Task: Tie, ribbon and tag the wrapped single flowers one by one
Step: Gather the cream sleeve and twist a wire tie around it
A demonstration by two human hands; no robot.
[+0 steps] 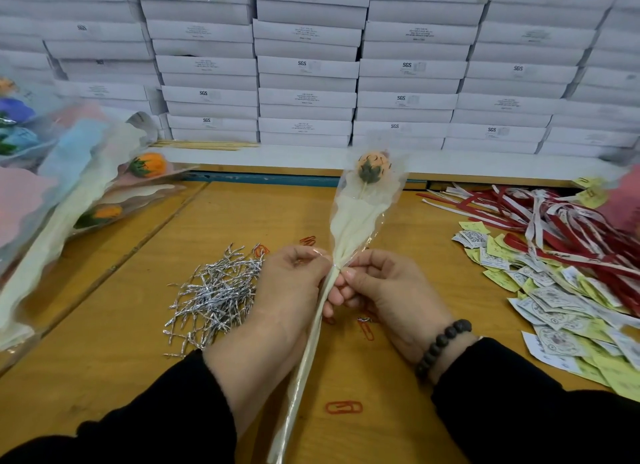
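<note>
A wrapped single flower (356, 217) with a peach head stands upright in cream paper and clear film over the wooden table (145, 342). A thin silver twist tie (335, 266) circles its neck. My left hand (287, 290) grips the wrapped stem just below the tie and pinches one tie end. On the other side my right hand (384, 290) pinches the tie. A heap of silver twist ties (214, 290) lies left of my hands. Red and white ribbons (554, 228) and paper tags (561, 304) lie at the right.
More wrapped flowers (79, 193) are piled at the left. White boxes (311, 65) are stacked along the back. Red paper clips (343, 407) lie scattered on the table near my arms.
</note>
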